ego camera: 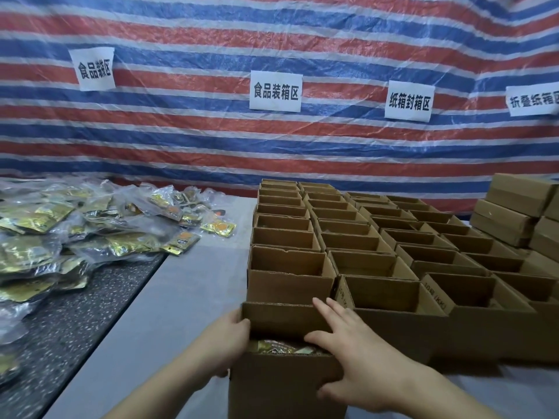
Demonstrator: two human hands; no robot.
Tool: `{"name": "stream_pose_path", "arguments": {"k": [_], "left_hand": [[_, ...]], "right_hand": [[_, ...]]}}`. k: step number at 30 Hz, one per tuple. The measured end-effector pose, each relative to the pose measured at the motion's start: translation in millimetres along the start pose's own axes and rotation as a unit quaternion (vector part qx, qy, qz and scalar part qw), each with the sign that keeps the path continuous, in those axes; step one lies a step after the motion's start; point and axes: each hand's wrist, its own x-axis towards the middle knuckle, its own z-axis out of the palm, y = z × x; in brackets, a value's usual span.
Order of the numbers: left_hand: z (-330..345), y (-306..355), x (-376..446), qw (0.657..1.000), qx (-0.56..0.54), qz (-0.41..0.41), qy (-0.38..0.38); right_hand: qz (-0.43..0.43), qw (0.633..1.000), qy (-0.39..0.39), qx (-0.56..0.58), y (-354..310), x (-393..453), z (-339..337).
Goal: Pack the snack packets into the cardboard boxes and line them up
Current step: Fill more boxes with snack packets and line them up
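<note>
Striped red, white and blue tarpaulin (181, 140) with white paper labels (276, 91) is hung behind a grey desk (169, 297). The nearest cardboard box (284, 379), with snack packets (284, 347) seen inside, is gripped at its left wall by the left hand (225, 343), fingers curled over the rim, while the right hand (348, 355) is laid on its right edge with fingers spread. Rows of open boxes (363, 237) are lined up beyond both hands, and a heap of loose packets (75, 231) is piled far to the left of the left hand.

A red, white and blue striped tarp (181, 140) carries 4 white paper signs (276, 91) behind the grey table (193, 282).
</note>
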Motion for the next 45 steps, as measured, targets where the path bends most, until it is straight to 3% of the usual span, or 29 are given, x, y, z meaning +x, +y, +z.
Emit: {"name": "stream_pose_path", "arguments": {"k": [3,10,16,34,45], "left_hand": [[-18.5,-7.5,-3.5,1.000,0.018,-0.007,0.023],[-104.6,-47.2,7.4,0.992,0.035,-0.064,0.105],[-164.6,-53.2,77.6,0.985,0.070,-0.064,0.145],[-199.9,4.3,334.1,0.984,0.050,-0.052,0.164],[-201.9,20.1,394.1,0.987,0.029,-0.031,0.155]], "right_hand": [[-0.017,1.000,0.017,0.009,-16.8,12.2,4.6],[-0.083,0.991,0.057,-0.090,-92.2,83.9,1.8],[-0.050,0.979,0.042,-0.195,-121.9,170.9,-24.9],[0.091,0.978,0.004,-0.186,-32.4,417.3,-85.2],[0.086,0.979,0.008,-0.184,7.4,455.4,-99.2]]}}
